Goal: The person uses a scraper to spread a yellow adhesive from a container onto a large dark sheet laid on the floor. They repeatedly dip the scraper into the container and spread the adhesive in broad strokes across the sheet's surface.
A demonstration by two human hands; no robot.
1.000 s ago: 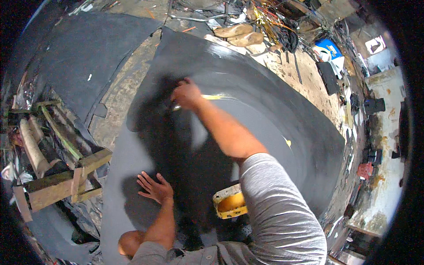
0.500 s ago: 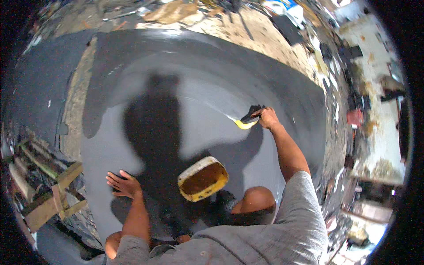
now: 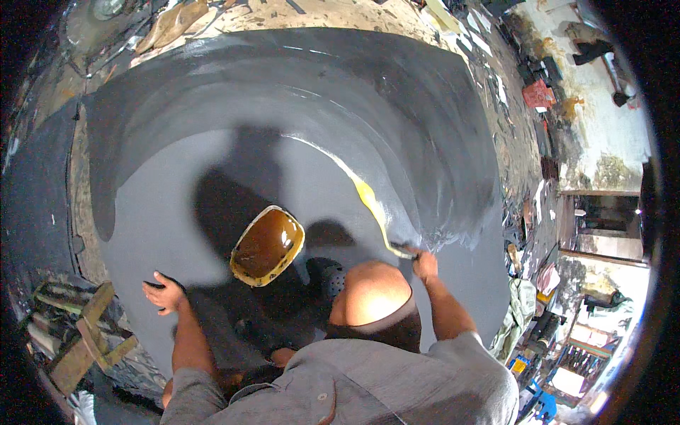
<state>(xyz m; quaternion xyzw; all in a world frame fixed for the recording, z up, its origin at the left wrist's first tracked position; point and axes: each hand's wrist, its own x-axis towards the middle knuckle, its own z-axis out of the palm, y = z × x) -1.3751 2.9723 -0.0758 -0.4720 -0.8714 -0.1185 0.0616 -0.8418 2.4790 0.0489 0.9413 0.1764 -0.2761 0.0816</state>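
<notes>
Right hand: the right hand [image 3: 425, 265] is clamped on a thin flat tool [image 3: 405, 251], which meets the sheet just left of the fist.
Left hand: the left hand [image 3: 166, 292] holds nothing, its fingers apart and pointing left, near the sheet's left edge; whether the palm touches is hard to tell.
Sheet: a broad dark grey sheet [image 3: 163, 184] lies flat under both hands, with a darker band curving round its far side.
Yellow streak: a wet yellow streak [image 3: 367, 197] runs from the flat tool up and left in a curve, thickest about midway.
Tub: a yellow-rimmed tub [image 3: 249, 279] of shiny brown liquid stands on the sheet, between the hands and a little farther off.
Knee: a bare knee [image 3: 372, 297] is between the tub and the right hand.
Left side: a wooden frame [image 3: 92, 333] stands beside the sheet.
</notes>
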